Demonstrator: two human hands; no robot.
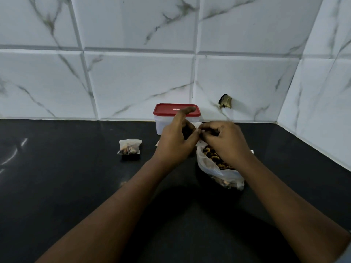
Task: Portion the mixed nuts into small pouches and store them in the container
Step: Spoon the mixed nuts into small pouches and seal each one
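Risk 1: the large clear plastic bag of mixed nuts (210, 168) is seen open-mouthed and slumped on the black stone surface (76, 186), directly under the right hand (226, 143). A wrist nudge is judged likely to spill nuts.

Risk 2: a small clear pouch (199, 125) is pinched between both hands. It is taken thumb-to-finger by the left hand (174, 143), with the forefinger raised. Its seal cannot be told, as it is mostly hidden, and a weak one would leak.

The translucent plastic container with red lid (161, 126) is found closed behind the hands, so storing is blocked. One filled small pouch (129, 147) is set apart at left.
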